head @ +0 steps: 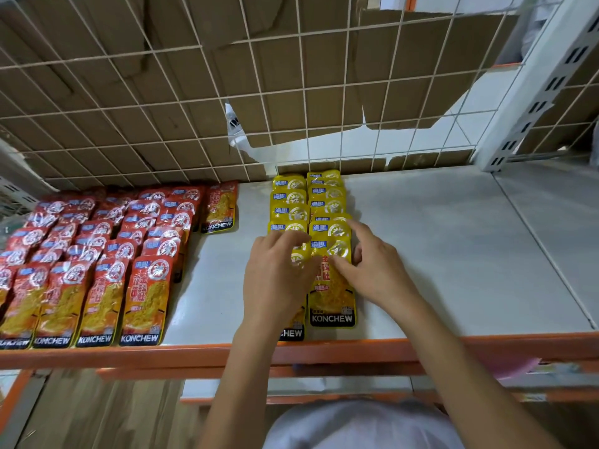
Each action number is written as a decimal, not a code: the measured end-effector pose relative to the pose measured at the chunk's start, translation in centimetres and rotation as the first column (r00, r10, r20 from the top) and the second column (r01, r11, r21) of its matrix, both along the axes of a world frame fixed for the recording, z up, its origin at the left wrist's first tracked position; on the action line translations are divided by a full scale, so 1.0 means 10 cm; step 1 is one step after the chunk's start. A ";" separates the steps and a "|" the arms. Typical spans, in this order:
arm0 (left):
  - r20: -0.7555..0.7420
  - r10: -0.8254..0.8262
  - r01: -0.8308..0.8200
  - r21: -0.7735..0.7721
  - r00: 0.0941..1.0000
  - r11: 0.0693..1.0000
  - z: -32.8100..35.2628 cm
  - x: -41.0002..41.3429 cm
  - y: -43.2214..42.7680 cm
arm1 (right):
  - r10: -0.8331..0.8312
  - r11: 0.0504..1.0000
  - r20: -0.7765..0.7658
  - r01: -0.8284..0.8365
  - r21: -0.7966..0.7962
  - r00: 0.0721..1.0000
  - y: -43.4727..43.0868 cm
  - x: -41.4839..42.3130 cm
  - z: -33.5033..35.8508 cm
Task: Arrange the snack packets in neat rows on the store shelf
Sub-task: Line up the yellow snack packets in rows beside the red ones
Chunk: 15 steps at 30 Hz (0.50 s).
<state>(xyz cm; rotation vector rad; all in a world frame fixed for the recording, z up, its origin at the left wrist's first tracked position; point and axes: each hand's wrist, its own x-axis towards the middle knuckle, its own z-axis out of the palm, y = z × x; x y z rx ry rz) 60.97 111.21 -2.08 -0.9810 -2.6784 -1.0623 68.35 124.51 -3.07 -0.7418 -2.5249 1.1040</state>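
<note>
Two rows of yellow snack packets (324, 202) lie overlapped on the white shelf (437, 254), running from the wire back to the front edge. My left hand (275, 280) lies flat on the front of the left yellow row, fingers spread over the packets. My right hand (372, 267) rests at the right side of the front yellow packet (332, 303), with its thumb across the packet's face and its fingers straight along the row's right edge. Several rows of red snack packets (97, 254) fill the shelf's left part.
A wire grid (291, 92) with brown cardboard behind it closes the shelf's back. One red packet (218, 207) lies apart at the back, between the red and yellow groups. An orange rail (194, 353) edges the shelf front. A white upright post (534, 92) stands at the right.
</note>
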 end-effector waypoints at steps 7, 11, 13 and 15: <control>-0.142 -0.185 0.143 -0.266 0.972 0.953 -0.10 0.04 0.04 | 0.020 1.000 0.038 -0.020 0.001 0.999 0.06 0.00 -0.08; -0.138 -0.203 0.160 -0.270 0.969 0.950 -0.11 0.02 0.05 | 0.023 0.999 0.049 -0.022 -0.033 0.999 0.08 0.00 -0.07; -0.139 -0.171 0.140 -0.210 0.975 0.968 -0.09 0.01 0.08 | 0.001 0.999 0.032 0.000 -0.036 1.000 0.10 0.04 -0.04; -0.165 -0.115 0.093 -0.137 0.980 0.986 -0.06 0.00 0.14 | -0.057 0.998 0.001 0.057 0.004 0.998 0.17 0.12 -0.03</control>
